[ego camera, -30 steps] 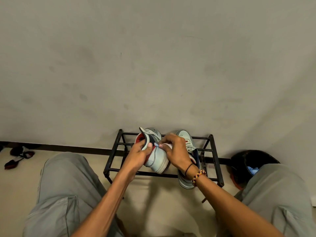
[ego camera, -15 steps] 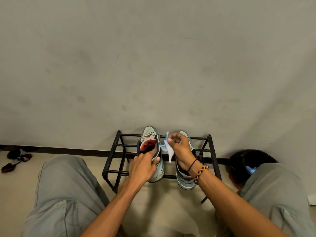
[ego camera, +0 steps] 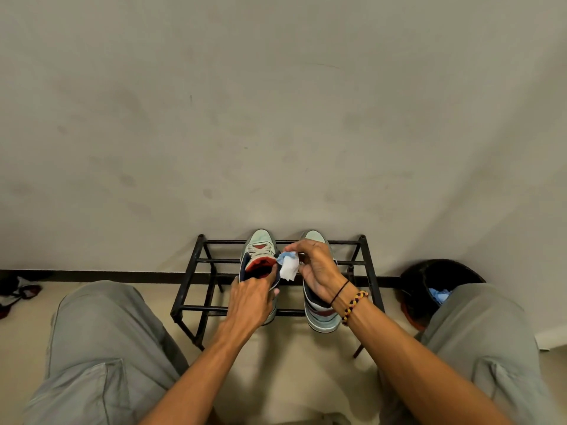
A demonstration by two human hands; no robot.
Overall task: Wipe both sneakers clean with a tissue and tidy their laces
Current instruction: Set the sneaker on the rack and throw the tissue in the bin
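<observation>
Two pale mint sneakers stand side by side, toes to the wall, on a low black metal shoe rack [ego camera: 196, 261]. My left hand [ego camera: 253, 297] grips the heel collar of the left sneaker [ego camera: 258, 245], whose red lining and laces show. My right hand [ego camera: 316, 268] hovers over the right sneaker [ego camera: 320, 317] and pinches a white and blue tissue [ego camera: 288, 266] between the two shoes. The right sneaker's laces are hidden by that hand.
A dark bin [ego camera: 429, 280] with blue tissue inside stands right of the rack, partly behind my right knee. Dark sandals [ego camera: 18, 291] lie on the floor at far left. The wall rises directly behind the rack. My knees flank the rack.
The left sneaker went from tilted in my left hand to standing flat on the rack. My right hand lifted the tissue off it and now holds it between the shoes.
</observation>
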